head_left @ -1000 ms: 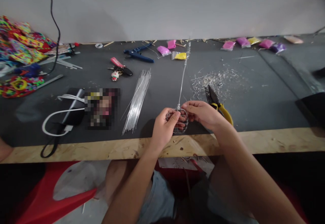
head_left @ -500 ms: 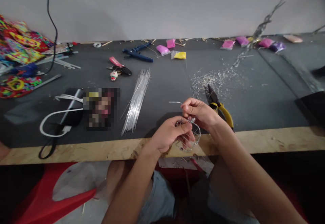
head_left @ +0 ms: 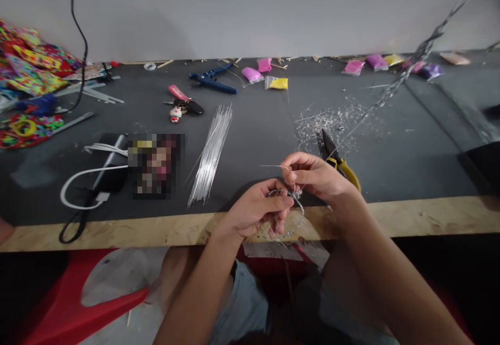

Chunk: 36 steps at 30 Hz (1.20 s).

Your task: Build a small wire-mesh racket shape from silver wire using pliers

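My left hand (head_left: pixel 260 207) is closed on a round ring of twisted silver wire (head_left: pixel 301 217), held over the table's front edge. Just to its upper right, my right hand (head_left: pixel 308 174) pinches a thin wire (head_left: pixel 271 165) whose free end points left. A long twisted wire stem (head_left: pixel 406 71) with a looped tip rises to the upper right from near my hands. Pliers with yellow handles (head_left: pixel 347 174) lie beyond my right hand, beside a scatter of wire clippings (head_left: pixel 336 118). A bundle of straight silver wires (head_left: pixel 211 157) lies left of my hands.
Blue pliers (head_left: pixel 213 80), keys with a pink strap (head_left: pixel 187 104) and small coloured packets (head_left: pixel 278 83) lie farther back. On the left are a power bank with a white cable (head_left: pixel 109 165), a pixelated patch and colourful bags (head_left: pixel 35 69). A wooden strip (head_left: pixel 156 234) edges the table.
The twisted stem has swung slightly to the right. My right hand has shifted a little right and down, and the wire ring has tilted in my left hand.
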{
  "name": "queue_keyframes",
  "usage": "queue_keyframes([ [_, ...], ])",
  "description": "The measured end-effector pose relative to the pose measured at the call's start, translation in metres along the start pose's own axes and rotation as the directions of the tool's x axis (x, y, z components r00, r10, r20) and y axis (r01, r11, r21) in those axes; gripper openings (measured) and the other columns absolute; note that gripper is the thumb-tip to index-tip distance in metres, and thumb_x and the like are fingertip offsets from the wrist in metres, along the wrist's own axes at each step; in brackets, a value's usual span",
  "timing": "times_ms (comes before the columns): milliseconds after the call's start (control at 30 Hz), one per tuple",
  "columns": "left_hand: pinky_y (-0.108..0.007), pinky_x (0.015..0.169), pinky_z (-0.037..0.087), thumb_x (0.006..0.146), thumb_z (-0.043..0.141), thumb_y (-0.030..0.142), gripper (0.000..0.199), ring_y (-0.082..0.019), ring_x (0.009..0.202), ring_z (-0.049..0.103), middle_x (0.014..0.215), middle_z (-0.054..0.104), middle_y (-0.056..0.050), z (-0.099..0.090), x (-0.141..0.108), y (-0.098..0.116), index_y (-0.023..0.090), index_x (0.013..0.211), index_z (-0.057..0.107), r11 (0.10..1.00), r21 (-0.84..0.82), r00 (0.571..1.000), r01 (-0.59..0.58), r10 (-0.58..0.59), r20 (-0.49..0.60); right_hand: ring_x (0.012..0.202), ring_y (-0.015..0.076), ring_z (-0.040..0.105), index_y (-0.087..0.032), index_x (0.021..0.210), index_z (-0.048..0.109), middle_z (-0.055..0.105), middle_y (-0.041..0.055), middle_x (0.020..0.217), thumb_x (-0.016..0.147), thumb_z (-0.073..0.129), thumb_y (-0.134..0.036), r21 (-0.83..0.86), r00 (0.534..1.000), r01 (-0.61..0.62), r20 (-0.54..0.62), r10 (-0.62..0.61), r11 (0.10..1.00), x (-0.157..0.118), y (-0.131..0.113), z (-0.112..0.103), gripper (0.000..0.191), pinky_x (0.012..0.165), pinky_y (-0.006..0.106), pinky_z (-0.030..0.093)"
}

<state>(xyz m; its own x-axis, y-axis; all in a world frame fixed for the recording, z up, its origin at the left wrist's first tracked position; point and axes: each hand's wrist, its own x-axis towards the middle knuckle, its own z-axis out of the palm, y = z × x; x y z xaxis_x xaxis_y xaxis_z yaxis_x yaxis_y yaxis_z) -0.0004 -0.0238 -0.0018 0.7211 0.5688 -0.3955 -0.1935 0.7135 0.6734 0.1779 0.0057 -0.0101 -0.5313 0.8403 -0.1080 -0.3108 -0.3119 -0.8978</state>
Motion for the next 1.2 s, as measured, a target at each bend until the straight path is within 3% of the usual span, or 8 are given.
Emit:
queue_keyframes([
  [267, -0.016, 0.036, 0.044, 0.074, 0.064, 0.018, 0.018, -0.007, 0.042, 0.053, 0.054, 0.055, 0.005, -0.009, -0.005, -0.002, 0.017, 0.081, 0.048, 1.0, -0.004, 0.999, -0.01, 0.01, 0.043, 0.046, 0.0052, 0.048, -0.021, 0.085, 0.069, 0.056, -0.0051, 0.055, 0.079, 0.06, -0.015, -0.22, 0.994, 0.103, 0.04, -0.097, 0.97, -0.001, 0.001, -0.006, 0.012, 0.046, 0.018, 0.041],
  [433, -0.014, 0.033, 0.041, 0.075, 0.066, 0.034, 0.026, -0.005, 0.04, 0.051, 0.06, 0.054, 0.006, -0.011, -0.005, -0.007, 0.018, 0.083, 0.047, 0.991, -0.093, 0.99, -0.096, 0.105, 0.097, 0.044, 0.0058, 0.051, -0.02, 0.08, 0.067, 0.056, -0.0051, 0.055, 0.078, 0.056, -0.01, -0.186, 0.996, 0.094, 0.02, -0.092, 0.978, -0.001, 0.002, -0.007, 0.015, 0.043, 0.018, 0.042],
  [533, -0.014, 0.031, 0.038, 0.081, 0.056, 0.04, 0.025, -0.004, 0.038, 0.048, 0.059, 0.052, 0.005, -0.009, -0.006, -0.006, 0.018, 0.083, 0.046, 0.989, -0.112, 0.988, -0.097, 0.109, 0.11, 0.045, 0.007, 0.054, -0.019, 0.078, 0.066, 0.059, -0.0043, 0.056, 0.077, 0.053, -0.009, -0.156, 0.998, 0.052, -0.008, -0.054, 0.986, -0.001, 0.003, -0.005, 0.017, 0.044, 0.019, 0.045],
  [700, -0.014, 0.03, 0.035, 0.086, 0.051, 0.03, 0.013, -0.004, 0.035, 0.045, 0.055, 0.051, 0.007, -0.005, -0.005, -0.002, 0.019, 0.08, 0.047, 0.997, -0.074, 0.998, -0.039, 0.043, 0.048, 0.045, 0.0075, 0.055, -0.018, 0.074, 0.064, 0.059, -0.0039, 0.055, 0.075, 0.052, -0.005, -0.142, 0.999, 0.035, -0.033, -0.04, 0.989, -0.002, 0.001, -0.001, 0.017, 0.045, 0.02, 0.046],
  [900, -0.013, 0.028, 0.027, 0.084, 0.051, 0.028, 0.015, -0.005, 0.033, 0.041, 0.048, 0.049, 0.007, -0.002, -0.003, -0.002, 0.019, 0.074, 0.046, 0.999, 0.002, 0.998, -0.039, 0.039, -0.057, 0.045, 0.0072, 0.054, -0.016, 0.078, 0.06, 0.059, -0.003, 0.056, 0.079, 0.053, -0.011, -0.089, 0.999, -0.001, -0.044, -0.003, 0.996, -0.003, -0.002, 0.001, 0.01, 0.044, 0.019, 0.045],
  [1200, -0.015, 0.028, 0.024, 0.081, 0.054, 0.025, 0.013, -0.004, 0.031, 0.038, 0.046, 0.048, 0.007, -0.003, -0.002, -0.006, 0.019, 0.074, 0.045, 1.0, 0.02, 0.996, 0.01, -0.008, -0.089, 0.043, 0.0061, 0.055, -0.015, 0.076, 0.059, 0.061, -0.003, 0.054, 0.077, 0.065, -0.018, -0.027, 1.0, -0.014, -0.008, 0.014, 1.0, -0.003, -0.002, 0.003, 0.007, 0.041, 0.016, 0.045],
])
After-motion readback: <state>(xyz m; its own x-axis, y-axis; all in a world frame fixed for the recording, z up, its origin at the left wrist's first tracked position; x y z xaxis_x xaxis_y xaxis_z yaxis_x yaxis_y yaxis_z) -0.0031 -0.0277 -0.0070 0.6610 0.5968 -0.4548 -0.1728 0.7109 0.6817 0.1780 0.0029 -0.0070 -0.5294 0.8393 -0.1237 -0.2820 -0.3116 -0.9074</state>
